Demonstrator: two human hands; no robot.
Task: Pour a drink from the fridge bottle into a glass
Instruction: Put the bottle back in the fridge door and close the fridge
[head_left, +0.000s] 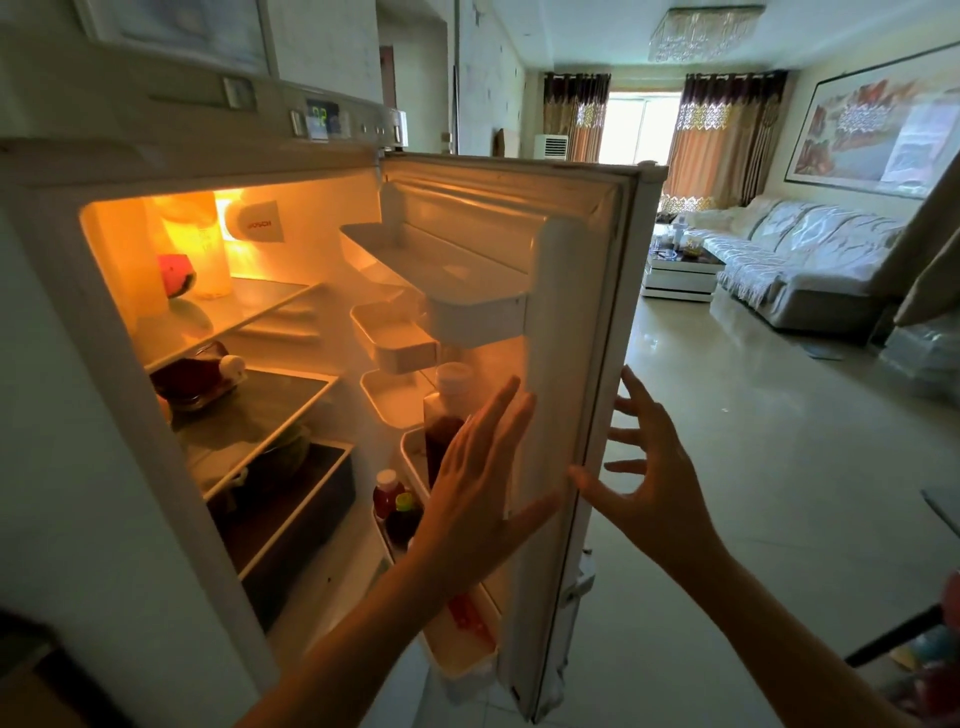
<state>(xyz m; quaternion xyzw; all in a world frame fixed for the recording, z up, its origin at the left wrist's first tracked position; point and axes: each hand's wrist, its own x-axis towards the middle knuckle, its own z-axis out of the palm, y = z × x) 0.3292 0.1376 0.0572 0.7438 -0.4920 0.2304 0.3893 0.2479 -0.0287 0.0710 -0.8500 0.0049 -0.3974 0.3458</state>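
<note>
The fridge stands open, its door swung out to the right. A tall bottle of dark red drink with a white cap sits in a door shelf. My left hand is open, fingers spread, just in front of this bottle and partly covering it. My right hand is open too, fingers apart around the outer edge of the door. Two small bottles, one with a white cap and one with a yellow-green cap, stand in a lower door shelf. No glass is in view.
Inside the fridge are glass shelves with a watermelon piece, a pale jug and a dish of dark food. To the right lie a tiled floor, a sofa and a low table.
</note>
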